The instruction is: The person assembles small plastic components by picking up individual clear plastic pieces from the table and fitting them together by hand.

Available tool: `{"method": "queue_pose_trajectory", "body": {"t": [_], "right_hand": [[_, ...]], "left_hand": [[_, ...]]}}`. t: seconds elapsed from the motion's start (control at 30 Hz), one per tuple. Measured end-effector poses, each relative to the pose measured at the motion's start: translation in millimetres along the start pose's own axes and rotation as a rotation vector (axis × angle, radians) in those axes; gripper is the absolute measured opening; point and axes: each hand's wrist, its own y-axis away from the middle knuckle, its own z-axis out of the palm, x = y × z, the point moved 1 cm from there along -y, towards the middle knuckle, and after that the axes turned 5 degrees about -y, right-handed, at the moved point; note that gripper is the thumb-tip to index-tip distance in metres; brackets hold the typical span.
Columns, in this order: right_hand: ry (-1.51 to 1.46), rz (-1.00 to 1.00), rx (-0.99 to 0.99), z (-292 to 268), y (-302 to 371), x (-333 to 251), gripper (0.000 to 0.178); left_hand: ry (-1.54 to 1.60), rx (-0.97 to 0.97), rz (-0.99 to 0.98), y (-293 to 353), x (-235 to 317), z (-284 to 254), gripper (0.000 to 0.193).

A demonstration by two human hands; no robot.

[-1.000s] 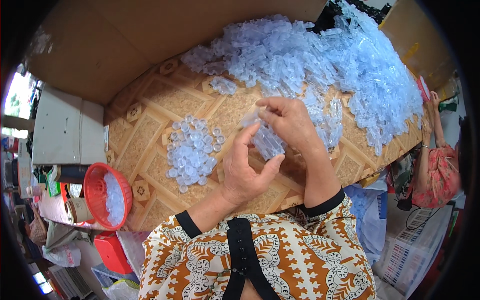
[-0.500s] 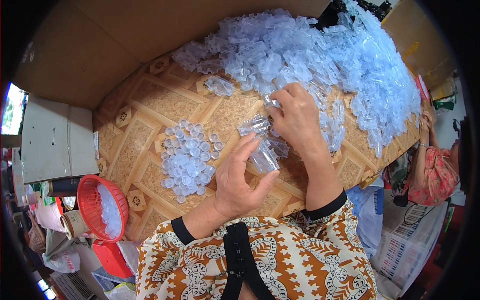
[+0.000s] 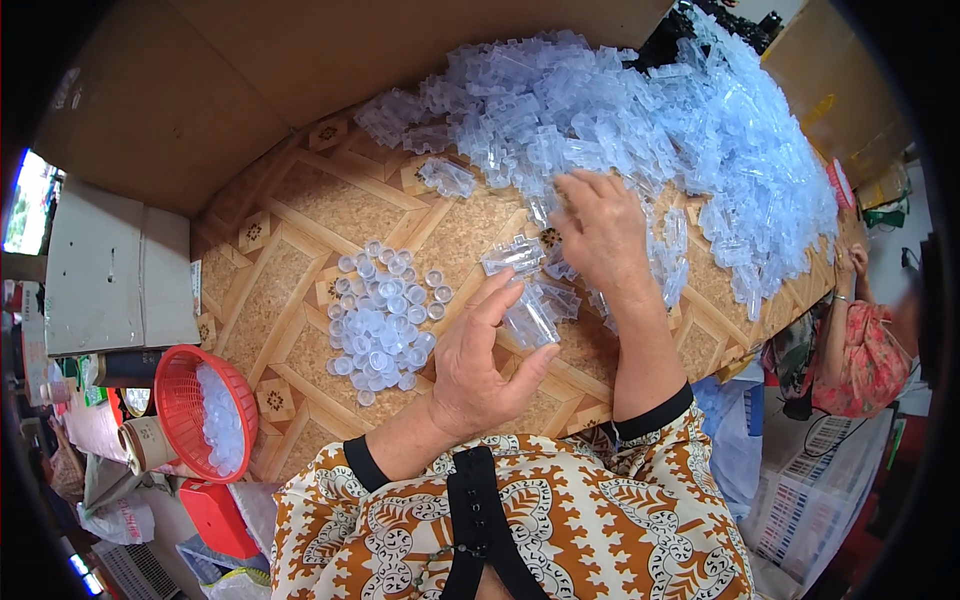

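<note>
A clear plastic piece [image 3: 530,322], like a small tubular case, sits between the thumb and forefinger of my left hand [image 3: 475,355]. Touching the fingertips of that hand is a second clear piece [image 3: 513,256], and more of them lie just beyond on the table. My right hand [image 3: 607,228] is over the near edge of a big heap of similar clear pieces [image 3: 560,100], its fingers bent and somewhat blurred. Whether anything is in those fingers is hidden. To the left of my left hand lies a pile of small round clear caps [image 3: 380,325].
A red basket [image 3: 170,425] of pale plastic parts stands off the table's left side. Cardboard [image 3: 200,90] walls the back of the patterned table [image 3: 300,215]. One single clear piece [image 3: 447,177] lies apart. A co-worker's arm [image 3: 835,330] shows at far right.
My right hand has shifted slightly up and right; the clear piece seen at its fingertips before is no longer plain there. My left hand has stayed nearly still.
</note>
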Motion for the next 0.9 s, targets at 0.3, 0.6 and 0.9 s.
{"method": "queue_pose_trajectory", "body": {"t": [0.3,0.6,0.9], "right_hand": [[-0.131,-0.033,-0.019,2,0,-8,0.018],[0.009,-0.076,0.158,5,-7,-12,0.037],[0.061,0.071,0.07,10,-7,-1,0.035]], "left_hand": [[-0.019,-0.001,-0.005,0,-3,-1,0.07],[-0.042,-0.009,-0.002,-1,-2,-1,0.07],[-0.064,-0.037,0.021,-2,-1,-1,0.068]]}}
